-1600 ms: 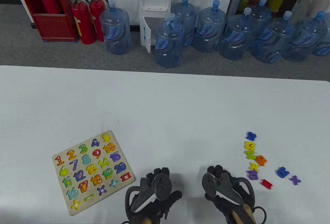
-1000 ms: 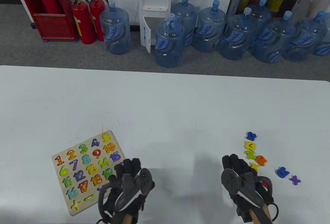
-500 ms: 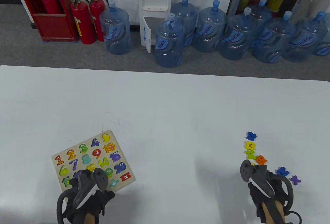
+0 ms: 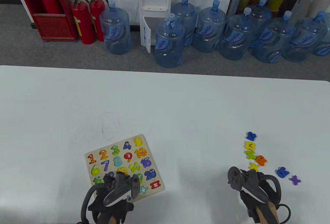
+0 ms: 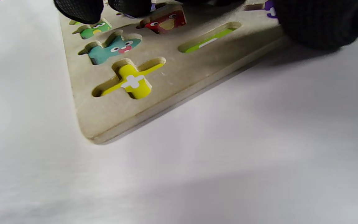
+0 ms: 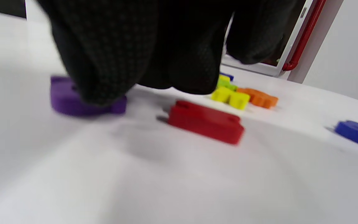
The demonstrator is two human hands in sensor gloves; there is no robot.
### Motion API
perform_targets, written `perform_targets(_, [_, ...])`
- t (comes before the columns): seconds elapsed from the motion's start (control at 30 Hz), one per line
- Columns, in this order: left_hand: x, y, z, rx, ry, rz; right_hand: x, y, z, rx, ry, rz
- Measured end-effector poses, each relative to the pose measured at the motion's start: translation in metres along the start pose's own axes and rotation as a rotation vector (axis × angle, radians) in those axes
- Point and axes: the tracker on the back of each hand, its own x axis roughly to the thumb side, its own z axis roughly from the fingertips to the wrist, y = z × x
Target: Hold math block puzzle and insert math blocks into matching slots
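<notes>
The wooden puzzle board [image 4: 113,142] lies on the white table, left of centre, with animal-faced numbers and signs printed in its slots. My left hand [image 4: 117,184] holds its near edge. In the left wrist view my fingers [image 5: 79,9] press on the board's top [image 5: 166,90] and the thumb [image 5: 322,21] sits at its edge. My right hand [image 4: 251,182] is down over the loose blocks. In the right wrist view its fingers [image 6: 104,62] press on a purple block [image 6: 64,102] that lies on the table. A red block [image 6: 205,121] lies just beside it.
More loose blocks lie beyond and right of my right hand: blue [image 4: 250,136], yellow [image 4: 249,145], green [image 4: 250,154], orange [image 4: 261,160], a yellow cross [image 4: 254,166], a blue one [image 4: 282,172] and a purple cross [image 4: 295,180]. Water jugs stand on the floor beyond the table.
My left hand reached the board's near edge and has slid the board to the right. My right hand came down over the purple and red blocks and shifted slightly left.
</notes>
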Motion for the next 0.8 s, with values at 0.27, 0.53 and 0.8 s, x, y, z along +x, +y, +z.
perform_targets(0.27, [0.046,0.012,0.003,0.015,-0.087,-0.109,0.02,0.013,-0.003,0.061,-0.038,0.128])
perform_targets(0.53, [0.088,0.019,0.005,0.054,-0.231,-0.123,0.029,0.012,-0.004,0.042,-0.07,0.08])
perform_targets(0.8, [0.08,0.032,0.017,0.144,-0.305,0.092,0.045,-0.002,0.005,-0.023,-0.057,0.153])
